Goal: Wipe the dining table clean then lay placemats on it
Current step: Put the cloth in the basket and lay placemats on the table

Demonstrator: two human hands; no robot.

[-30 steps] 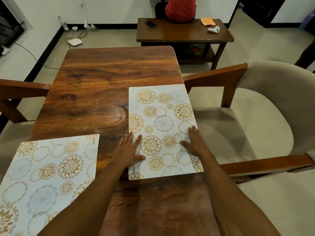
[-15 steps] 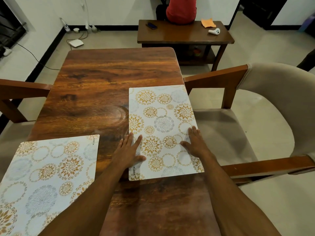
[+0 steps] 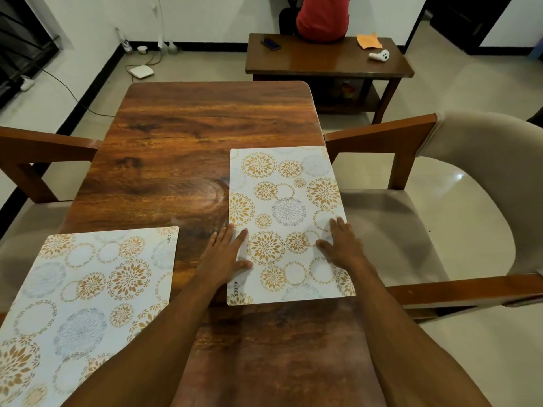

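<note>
A white placemat (image 3: 286,198) with gold and grey flower rings lies flat along the right edge of the brown wooden dining table (image 3: 176,148). My left hand (image 3: 224,257) rests palm down across its left edge, fingers spread. My right hand (image 3: 342,245) lies flat on its near right part, fingers apart. A second placemat (image 3: 85,295) of the same pattern lies at the near left of the table, untouched. Neither hand grips anything.
Cushioned wooden armchairs stand on both sides, one on the right (image 3: 458,201) and one on the left (image 3: 44,148). Beyond the table is a low side table (image 3: 326,63) with a phone, an orange cloth (image 3: 367,41) and a white controller. A person in red sits behind it.
Both hands stay flat on the right placemat in the same spots. The placemats have not visibly shifted; only the camera view moved slightly.
</note>
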